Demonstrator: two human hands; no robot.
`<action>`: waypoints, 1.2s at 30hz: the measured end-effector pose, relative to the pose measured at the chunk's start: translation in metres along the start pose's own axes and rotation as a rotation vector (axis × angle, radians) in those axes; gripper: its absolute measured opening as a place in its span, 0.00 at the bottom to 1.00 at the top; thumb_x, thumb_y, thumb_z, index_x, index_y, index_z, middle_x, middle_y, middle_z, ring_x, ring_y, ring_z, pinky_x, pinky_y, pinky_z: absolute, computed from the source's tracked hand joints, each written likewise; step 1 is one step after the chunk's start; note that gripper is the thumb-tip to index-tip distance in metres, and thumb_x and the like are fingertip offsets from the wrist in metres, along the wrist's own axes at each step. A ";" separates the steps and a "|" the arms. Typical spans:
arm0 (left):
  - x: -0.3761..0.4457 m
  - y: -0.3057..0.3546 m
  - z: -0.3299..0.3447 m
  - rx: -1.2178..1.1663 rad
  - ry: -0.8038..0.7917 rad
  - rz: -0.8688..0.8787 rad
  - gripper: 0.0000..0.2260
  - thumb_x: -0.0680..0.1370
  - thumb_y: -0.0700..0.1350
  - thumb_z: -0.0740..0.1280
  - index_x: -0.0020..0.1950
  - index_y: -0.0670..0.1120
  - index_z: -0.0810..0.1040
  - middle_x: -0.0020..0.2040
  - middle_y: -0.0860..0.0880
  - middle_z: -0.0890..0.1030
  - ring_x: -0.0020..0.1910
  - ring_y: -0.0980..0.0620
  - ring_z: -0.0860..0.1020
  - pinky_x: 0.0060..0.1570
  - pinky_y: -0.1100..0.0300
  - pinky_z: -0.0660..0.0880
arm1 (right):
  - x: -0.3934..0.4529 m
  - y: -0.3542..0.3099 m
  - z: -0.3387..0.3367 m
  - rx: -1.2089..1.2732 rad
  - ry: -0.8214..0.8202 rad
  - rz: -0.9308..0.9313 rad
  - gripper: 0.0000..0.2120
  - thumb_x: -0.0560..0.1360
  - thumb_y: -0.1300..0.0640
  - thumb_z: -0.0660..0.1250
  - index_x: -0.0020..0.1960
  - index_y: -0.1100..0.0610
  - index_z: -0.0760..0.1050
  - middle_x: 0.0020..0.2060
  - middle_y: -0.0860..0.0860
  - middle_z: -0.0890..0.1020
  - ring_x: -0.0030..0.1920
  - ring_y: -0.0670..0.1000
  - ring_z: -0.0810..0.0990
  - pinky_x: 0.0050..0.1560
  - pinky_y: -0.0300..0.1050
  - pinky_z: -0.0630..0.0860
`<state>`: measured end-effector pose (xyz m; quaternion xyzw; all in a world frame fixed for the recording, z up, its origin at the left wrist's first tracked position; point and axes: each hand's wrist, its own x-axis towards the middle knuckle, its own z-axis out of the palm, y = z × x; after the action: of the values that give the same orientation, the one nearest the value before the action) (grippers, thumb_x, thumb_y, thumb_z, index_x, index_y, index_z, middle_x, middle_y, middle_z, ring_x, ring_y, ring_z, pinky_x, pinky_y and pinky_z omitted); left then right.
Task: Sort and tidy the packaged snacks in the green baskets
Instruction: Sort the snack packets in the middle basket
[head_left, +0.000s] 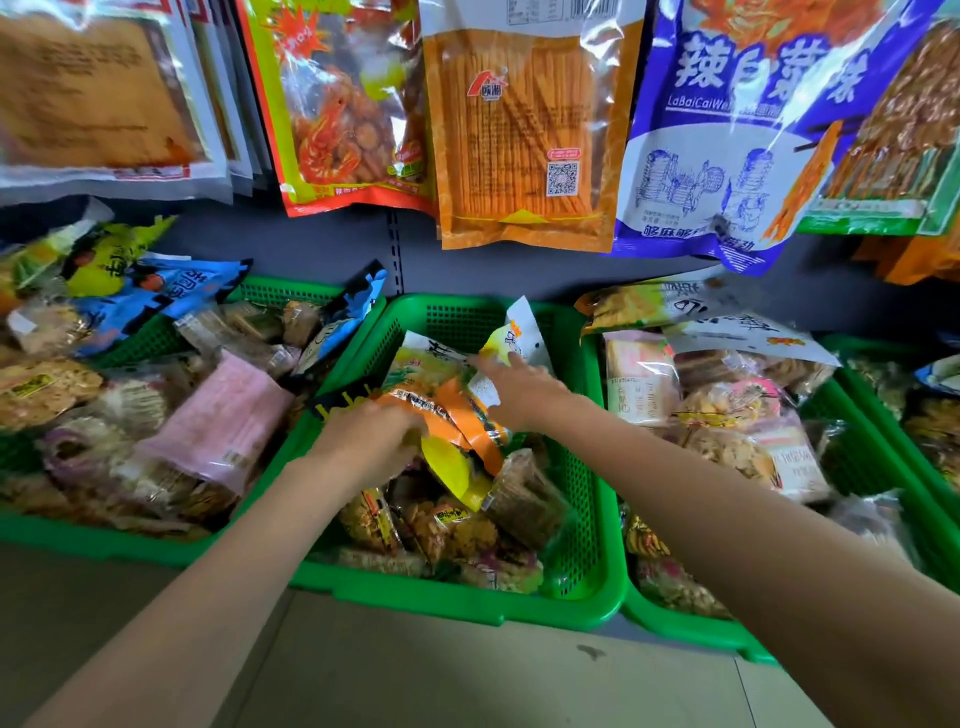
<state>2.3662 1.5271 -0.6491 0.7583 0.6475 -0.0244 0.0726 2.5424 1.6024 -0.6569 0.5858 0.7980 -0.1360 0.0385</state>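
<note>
Hands (371, 441) (519, 387) down on snack packets (441, 400)

Three green perforated plastic baskets side by side: middle basket (592, 467), left basket (156, 338) touching it, right basket (857, 457) alongside. In each, heaped clear-wrapped snack packets (441, 525). Behind and above, large flat hanging snack bags (524, 130) in a row.

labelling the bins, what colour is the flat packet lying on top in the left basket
Pale pink: the flat packet in the left basket, seen in the head view, the only one.
</note>
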 end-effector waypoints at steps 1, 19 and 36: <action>0.000 -0.005 0.002 -0.007 0.085 -0.027 0.11 0.80 0.48 0.59 0.59 0.56 0.77 0.59 0.50 0.79 0.59 0.46 0.75 0.56 0.52 0.72 | -0.004 0.007 -0.001 0.024 0.049 0.016 0.35 0.77 0.58 0.60 0.76 0.43 0.44 0.74 0.58 0.54 0.69 0.64 0.63 0.65 0.57 0.67; 0.001 0.014 0.022 0.251 -0.370 0.183 0.31 0.78 0.51 0.64 0.77 0.55 0.51 0.78 0.52 0.42 0.76 0.40 0.49 0.73 0.46 0.50 | -0.073 0.018 0.031 -0.623 -0.236 -0.460 0.41 0.69 0.42 0.70 0.74 0.41 0.52 0.75 0.52 0.53 0.75 0.60 0.46 0.72 0.66 0.47; -0.031 -0.015 0.009 0.031 -0.475 0.205 0.09 0.73 0.50 0.70 0.53 0.55 0.82 0.52 0.55 0.73 0.62 0.49 0.69 0.63 0.51 0.67 | -0.073 -0.018 0.041 -0.405 -0.438 -0.575 0.23 0.74 0.57 0.66 0.68 0.44 0.69 0.70 0.54 0.55 0.68 0.60 0.56 0.67 0.59 0.63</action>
<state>2.3467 1.4981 -0.6557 0.7940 0.5314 -0.2042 0.2131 2.5446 1.5190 -0.6771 0.2768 0.9127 -0.1029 0.2824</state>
